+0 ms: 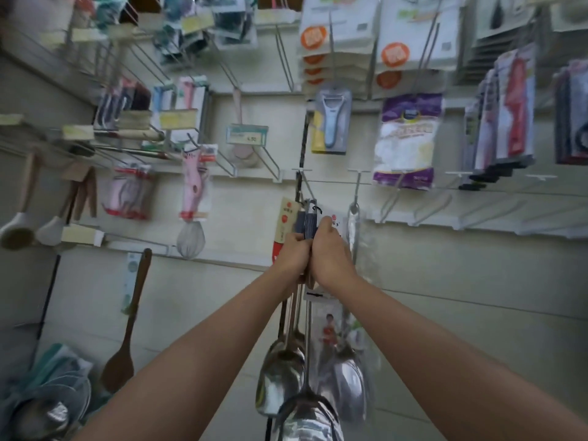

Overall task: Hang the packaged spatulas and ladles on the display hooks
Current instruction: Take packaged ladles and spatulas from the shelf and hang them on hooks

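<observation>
Both hands meet at the middle of the wall display, raised to a hook (pixel 308 203). The left hand (pixel 294 253) curls round the tops of a bunch of steel ladles and spatulas (pixel 286 374), whose long handles drop straight down between the forearms to shiny bowls near the bottom edge. Pressed against it, the right hand (pixel 331 253) pinches the packaging card (pixel 334 221) at the handle tops, just under the hook. Further left, a wooden spoon (pixel 127 332) hangs against the pale wall panel (pixel 203 313), with a whisk (pixel 190 238) above it. Up and to the right hang a packaged peeler (pixel 332 122) and a purple and white bag (pixel 407 138); empty wire hooks (pixel 445 206) run along the rail at right.
</observation>
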